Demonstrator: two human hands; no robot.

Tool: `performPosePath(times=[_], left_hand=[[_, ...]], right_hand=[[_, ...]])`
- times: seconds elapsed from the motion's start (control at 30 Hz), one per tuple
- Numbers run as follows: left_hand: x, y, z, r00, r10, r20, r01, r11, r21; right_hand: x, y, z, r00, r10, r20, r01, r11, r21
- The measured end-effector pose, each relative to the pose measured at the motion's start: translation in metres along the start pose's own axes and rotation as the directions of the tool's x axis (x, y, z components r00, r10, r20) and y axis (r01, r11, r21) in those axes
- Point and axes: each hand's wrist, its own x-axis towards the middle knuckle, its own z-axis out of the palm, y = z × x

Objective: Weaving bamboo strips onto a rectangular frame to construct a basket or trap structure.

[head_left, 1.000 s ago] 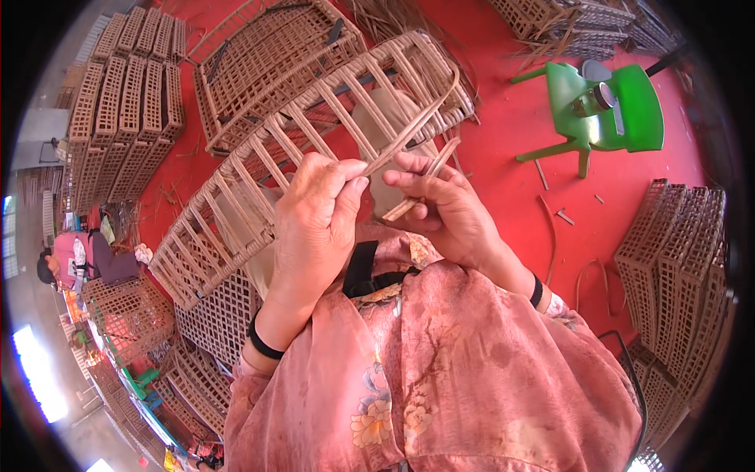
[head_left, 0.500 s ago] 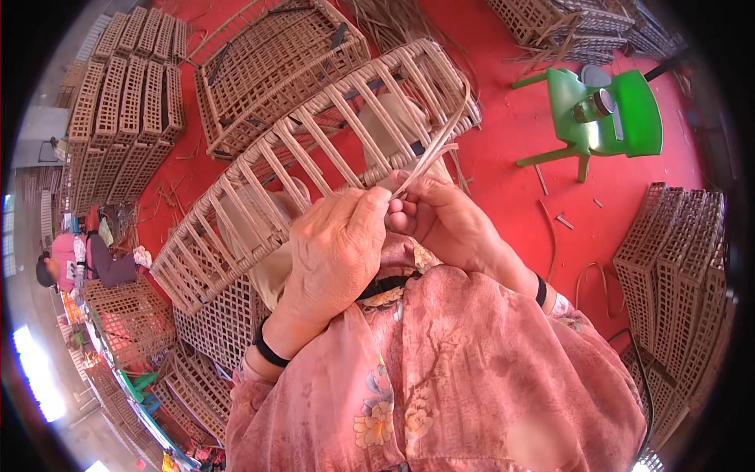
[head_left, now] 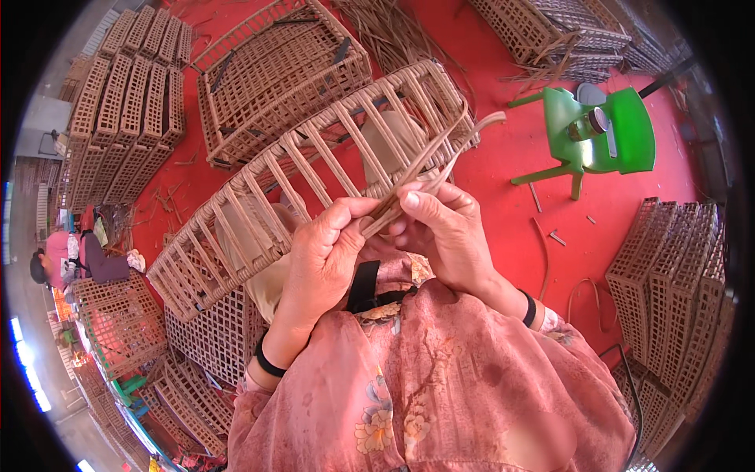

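Note:
A long woven wicker basket [head_left: 277, 245] lies slanted across my lap, its side of paired slats facing up. Above its near edge, my left hand [head_left: 324, 248] pinches flat tan wicker strips [head_left: 431, 154] between thumb and fingers. My right hand [head_left: 450, 232] is closed on the same strips, its thumb pressed on top. The strips fan out past my right hand toward the basket's far right end. Short ends show between my two hands. Some fingers of my right hand are hidden under the strips.
Beyond the lap stands a larger wicker basket [head_left: 279, 82]. Stacked woven baskets rise at left [head_left: 130, 110] and right [head_left: 668, 275]. A green chair [head_left: 633, 134] holds a jar [head_left: 588, 124]. Loose strips [head_left: 389, 35] lie on the red floor. Another person [head_left: 82, 258] sits far left.
My hands have turned and loosened from a tight, close grip; my left thumb and more of the strips now show. The strips' free ends have spread apart and swung right.

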Motion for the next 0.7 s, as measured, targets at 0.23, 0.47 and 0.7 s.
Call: performPosePath(times=[0.23,0.47,0.7], left_hand=[[-0.005,0.001,-0.003,0.988,0.012,0.156,-0.015,1.0,0.021],[-0.002,-0.005,0.004,0.998,0.006,0.068,-0.009,0.999,0.043],[0.002,-0.004,0.003,0.997,-0.058,-0.056,0.064,0.993,0.099]], right_hand=[[0.007,0.008,0.001,0.995,0.004,-0.099,-0.016,0.993,-0.119],[0.013,0.015,-0.003,0.996,-0.031,-0.08,0.017,0.987,-0.16],[0.016,0.013,-0.002,0.997,0.006,-0.077,-0.024,0.971,-0.239]])
